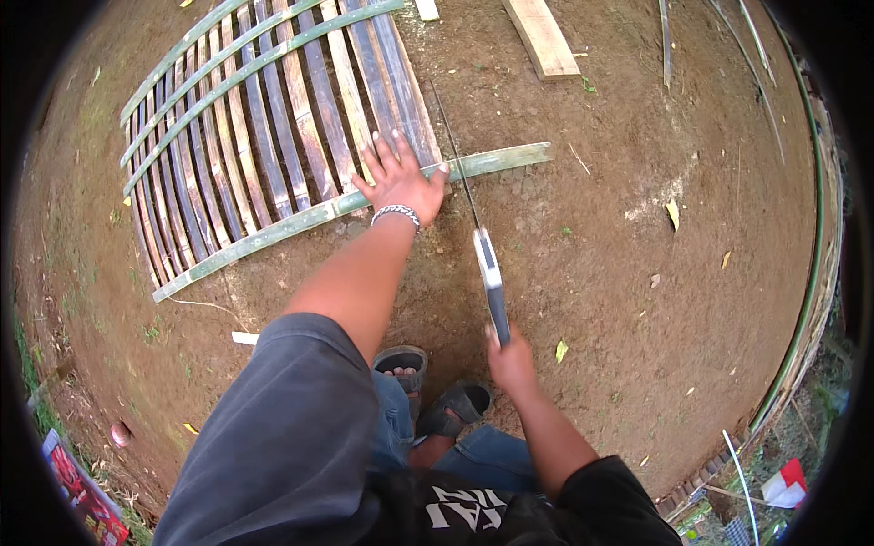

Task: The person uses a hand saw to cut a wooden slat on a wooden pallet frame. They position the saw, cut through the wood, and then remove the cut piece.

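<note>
My left hand (pixel 403 182) lies with its fingers spread on the near green bamboo strip (pixel 300 221) and the edge of a slatted bamboo panel (pixel 264 127). A chain bracelet circles that wrist. In my right hand (pixel 513 364) is the grey-and-white handle of a handsaw (pixel 487 264), the fingers closed around it. The saw's thin dark blade reaches away from me and crosses the green strip just right of my left thumb. Past the blade, the strip's end sticks out beyond the panel. Whether the teeth have cut into it I cannot tell.
A wooden plank (pixel 543 41) lies on the bare soil at the far side. Thin strips (pixel 665 45) rest at the far right. My sandalled feet (pixel 455 407) stand close below the panel. A low bamboo edging (pixel 806 318) curves along the right.
</note>
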`<action>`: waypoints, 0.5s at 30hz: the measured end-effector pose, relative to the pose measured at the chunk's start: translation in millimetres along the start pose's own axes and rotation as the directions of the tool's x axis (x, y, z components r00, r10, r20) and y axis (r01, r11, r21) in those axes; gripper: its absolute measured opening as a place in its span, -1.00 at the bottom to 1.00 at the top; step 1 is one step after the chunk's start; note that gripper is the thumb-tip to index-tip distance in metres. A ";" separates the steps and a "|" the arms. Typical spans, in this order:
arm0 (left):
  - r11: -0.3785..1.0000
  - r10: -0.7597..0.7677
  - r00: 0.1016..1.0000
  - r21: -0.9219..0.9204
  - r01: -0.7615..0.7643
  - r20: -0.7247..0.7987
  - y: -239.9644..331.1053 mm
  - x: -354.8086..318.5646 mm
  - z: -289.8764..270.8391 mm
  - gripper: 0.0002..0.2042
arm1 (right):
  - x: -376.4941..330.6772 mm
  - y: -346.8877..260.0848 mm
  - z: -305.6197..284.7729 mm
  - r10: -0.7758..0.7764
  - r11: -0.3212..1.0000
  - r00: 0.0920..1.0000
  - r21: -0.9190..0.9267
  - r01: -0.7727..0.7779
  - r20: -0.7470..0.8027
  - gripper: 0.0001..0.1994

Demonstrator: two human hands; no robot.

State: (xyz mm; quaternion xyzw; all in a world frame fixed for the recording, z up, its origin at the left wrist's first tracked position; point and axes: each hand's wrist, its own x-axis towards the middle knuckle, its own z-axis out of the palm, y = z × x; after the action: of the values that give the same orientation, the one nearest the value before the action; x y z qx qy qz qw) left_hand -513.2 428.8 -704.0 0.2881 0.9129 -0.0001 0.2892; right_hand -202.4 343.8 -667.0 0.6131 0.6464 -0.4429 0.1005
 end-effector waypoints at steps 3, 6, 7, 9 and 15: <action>1.000 -0.003 0.999 -0.021 0.004 0.046 -1.2 -7.2 -4.7 -0.06 | 42.7 -43.5 -1.0 0.018 1.000 0.999 -0.021 -0.017 0.048 -0.59; 1.000 0.007 0.998 -0.003 -0.006 0.061 -0.6 2.3 -3.2 -0.06 | -12.9 19.5 12.8 0.007 1.000 1.000 0.025 -0.007 -0.026 -0.56; 1.000 0.002 0.998 0.013 -0.003 0.067 2.3 -2.0 -0.8 -0.06 | -37.0 29.2 6.3 -0.021 0.997 0.998 0.069 0.025 -0.058 -0.55; 1.000 0.010 0.997 0.000 -0.010 0.082 4.7 -2.3 -4.4 -0.07 | -24.2 38.8 9.3 0.058 0.998 0.998 0.024 -0.058 -0.002 -0.53; 1.000 0.004 0.996 -0.023 -0.002 0.086 -9.4 -4.4 3.5 -0.08 | 46.2 -43.7 9.1 0.040 0.998 0.996 -0.059 -0.036 0.077 -0.50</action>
State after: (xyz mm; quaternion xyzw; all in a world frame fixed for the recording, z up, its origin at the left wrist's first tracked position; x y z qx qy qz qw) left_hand -513.4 418.0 -706.2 0.2858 0.8990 -0.0015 0.3317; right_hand -255.2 376.3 -683.8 0.6045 0.6425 -0.4458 0.1515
